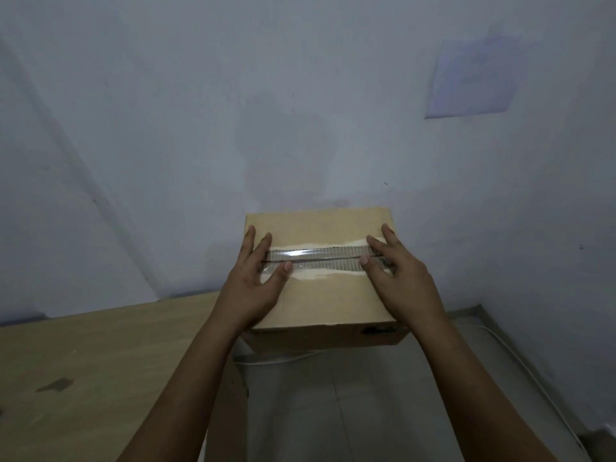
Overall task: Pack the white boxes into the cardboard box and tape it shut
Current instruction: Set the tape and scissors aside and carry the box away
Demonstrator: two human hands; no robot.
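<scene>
The cardboard box (320, 301) sits on the floor against the wall with its top flaps closed. A strip of clear tape (320, 258) runs left to right along the centre seam, over torn, ribbed cardboard. My left hand (256, 278) lies flat on the left end of the tape, fingers straight and spread. My right hand (396, 271) presses flat on the right end in the same way. No white boxes are visible; the inside of the box is hidden.
A light wooden table (100, 371) fills the lower left, its edge close to the box. A white cable (520, 361) runs over the grey tiled floor (350, 411) to the right. Pale walls stand right behind the box.
</scene>
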